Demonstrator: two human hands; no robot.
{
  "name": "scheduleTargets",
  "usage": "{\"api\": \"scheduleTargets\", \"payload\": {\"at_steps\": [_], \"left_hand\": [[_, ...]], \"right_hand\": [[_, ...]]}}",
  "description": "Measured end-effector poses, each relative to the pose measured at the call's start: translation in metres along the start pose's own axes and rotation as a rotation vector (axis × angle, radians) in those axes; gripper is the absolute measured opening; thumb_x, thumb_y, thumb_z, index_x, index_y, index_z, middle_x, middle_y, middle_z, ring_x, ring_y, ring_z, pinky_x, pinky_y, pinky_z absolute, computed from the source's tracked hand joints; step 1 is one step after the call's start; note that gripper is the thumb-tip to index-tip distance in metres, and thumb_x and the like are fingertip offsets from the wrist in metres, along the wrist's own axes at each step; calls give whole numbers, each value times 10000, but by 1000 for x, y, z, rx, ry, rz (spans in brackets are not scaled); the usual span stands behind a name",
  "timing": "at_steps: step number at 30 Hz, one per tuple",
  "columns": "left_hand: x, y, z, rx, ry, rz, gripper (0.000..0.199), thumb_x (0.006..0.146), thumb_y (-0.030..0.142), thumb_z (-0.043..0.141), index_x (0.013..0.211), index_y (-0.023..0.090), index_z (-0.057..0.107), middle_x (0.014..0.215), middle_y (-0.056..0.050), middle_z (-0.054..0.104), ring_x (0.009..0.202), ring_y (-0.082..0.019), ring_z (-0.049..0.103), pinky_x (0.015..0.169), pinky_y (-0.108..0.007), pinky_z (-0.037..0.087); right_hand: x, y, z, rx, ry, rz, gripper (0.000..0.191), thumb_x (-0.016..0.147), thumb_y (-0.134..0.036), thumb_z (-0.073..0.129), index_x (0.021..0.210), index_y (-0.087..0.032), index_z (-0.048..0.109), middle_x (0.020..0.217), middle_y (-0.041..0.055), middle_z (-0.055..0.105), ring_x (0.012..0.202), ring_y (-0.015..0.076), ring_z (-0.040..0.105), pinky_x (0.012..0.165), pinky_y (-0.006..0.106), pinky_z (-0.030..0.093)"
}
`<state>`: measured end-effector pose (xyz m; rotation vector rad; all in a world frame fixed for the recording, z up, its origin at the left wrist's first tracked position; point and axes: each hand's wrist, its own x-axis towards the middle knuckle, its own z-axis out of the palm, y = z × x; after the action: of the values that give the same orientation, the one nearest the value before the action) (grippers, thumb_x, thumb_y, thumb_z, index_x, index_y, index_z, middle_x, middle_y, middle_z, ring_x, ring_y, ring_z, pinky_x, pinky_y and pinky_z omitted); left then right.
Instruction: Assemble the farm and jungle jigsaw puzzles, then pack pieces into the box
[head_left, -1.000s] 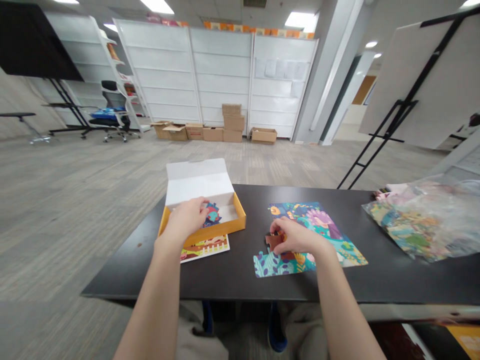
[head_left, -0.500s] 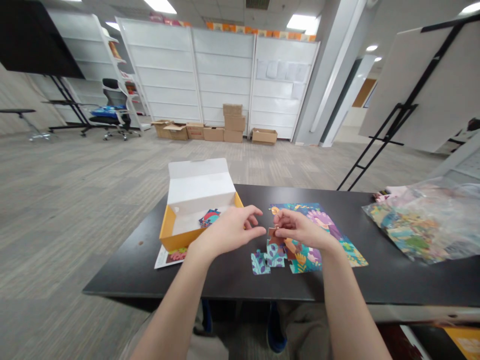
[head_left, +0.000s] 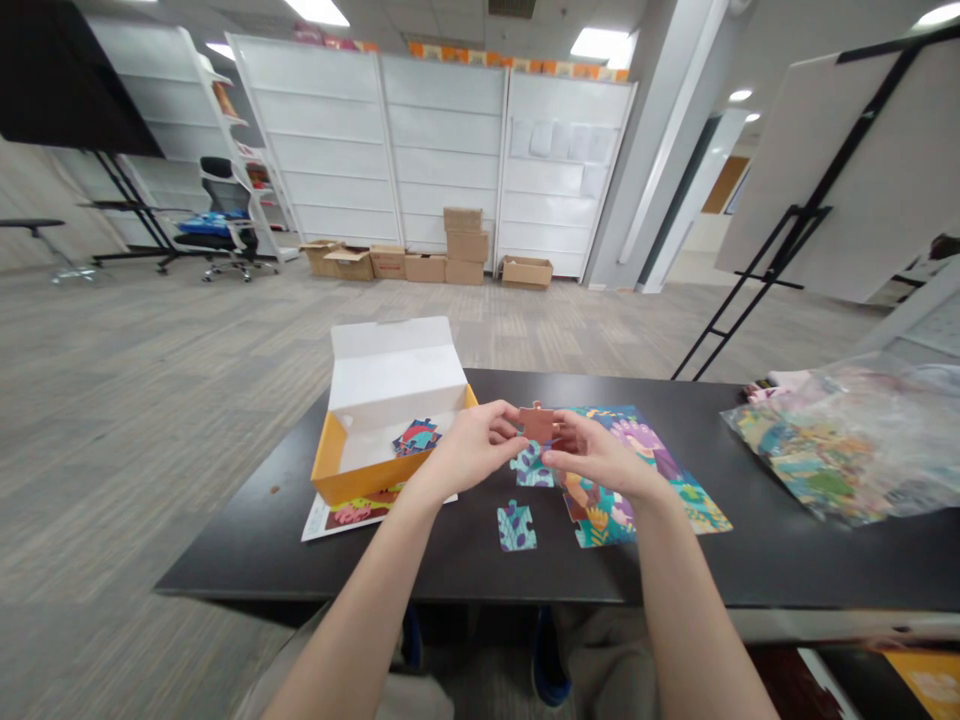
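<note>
Between my two hands is a brown jigsaw puzzle piece [head_left: 537,425], pinched by its sides above the table. Just below it shows a teal leaf-patterned piece [head_left: 532,468]; whether the two are interlocked I cannot tell. My left hand [head_left: 487,438] has its fingers on the brown piece's left edge. At the right edge are the thumb and fingers of my right hand [head_left: 600,455]. Another teal leaf piece [head_left: 516,527] lies separately nearer me. Partly under my right hand spreads the joined colourful puzzle [head_left: 667,460], its left border uneven.
To the left stands an open yellow box [head_left: 322,465] with several puzzle pieces [head_left: 417,437] inside. A printed picture sheet [head_left: 349,514] lies partly beneath it. A clear plastic bag of pieces [head_left: 832,440] rests on the right of the black table [head_left: 247,540].
My left hand has closed from open onto the brown piece. The brown piece and the upper leaf piece have shifted away from me, parting from the lower leaf piece.
</note>
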<state>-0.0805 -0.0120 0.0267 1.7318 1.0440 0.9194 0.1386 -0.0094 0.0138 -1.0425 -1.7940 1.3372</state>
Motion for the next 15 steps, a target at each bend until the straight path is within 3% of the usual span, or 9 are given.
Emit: {"api": "scheduleTargets", "payload": {"at_steps": [5, 8, 15], "left_hand": [[2, 0, 2, -40, 123, 49, 201, 818, 360, 666, 816, 173, 593, 774, -24, 686, 676, -143, 658, 637, -259, 529], [2, 2, 5, -2, 137, 111, 206, 839, 383, 639, 809, 183, 595, 793, -20, 683, 710, -151, 649, 663, -271, 529], [5, 4, 16, 16, 250, 173, 111, 881, 295, 591, 842, 195, 563, 840, -17, 677, 778, -154, 652, 738, -277, 527]], "right_hand": [[-1, -11, 8, 48, -90, 95, 380, 788, -456, 770, 970, -194, 563, 728, -26, 638, 641, 131, 642, 594, 251, 502], [-1, -15, 9, 60, -101, 132, 405, 778, -503, 767, 907, -183, 555, 705, -19, 643, 580, 115, 622, 541, 236, 480], [1, -10, 4, 154, -58, 176, 441, 774, -524, 759, 951, -189, 534, 654, -25, 661, 473, 90, 588, 442, 194, 424]]}}
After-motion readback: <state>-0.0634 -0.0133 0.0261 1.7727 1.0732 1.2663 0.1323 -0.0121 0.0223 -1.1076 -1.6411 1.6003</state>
